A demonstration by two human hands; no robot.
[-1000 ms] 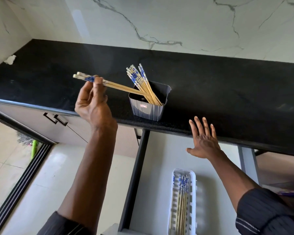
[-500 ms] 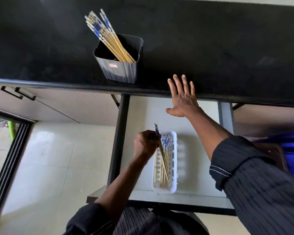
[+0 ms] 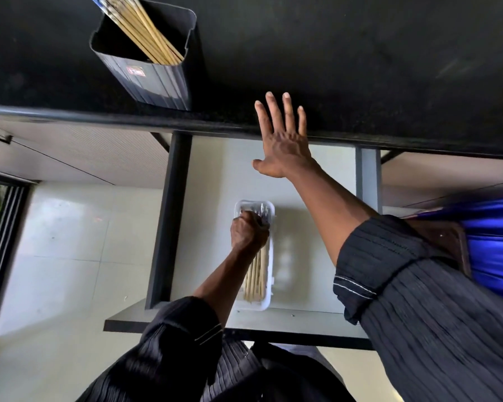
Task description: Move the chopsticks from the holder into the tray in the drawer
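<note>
A black stone surface point(image 3: 360, 53) fills the top of the view, and its front edge runs straight across. At the lower left lies a pale tiled floor point(image 3: 55, 242). Below the surface edge a drawer point(image 3: 215, 169) with a pale bottom and dark sides stands pulled out. A blue object point(image 3: 494, 242) shows at the right edge; what it is cannot be told.

A dark ribbed holder point(image 3: 157, 79) stands on the surface near its front edge, above and to the left of the drawer. A bundle of chopsticks point(image 3: 145, 33) leans in it, tops cut off by the frame.

A narrow white tray point(image 3: 269, 300) lies lengthwise on the drawer bottom, close to the drawer's front panel. In it other chopsticks point(image 3: 256, 274) lie side by side along its length.

The right hand point(image 3: 282, 140) is released, its fingers straight and spread, reaching over the front edge of the surface above the drawer. The left hand point(image 3: 249, 232) is down in the far end of the tray with its fingers curled over the chopstick ends. The blur there hides whether it grips any of them.
</note>
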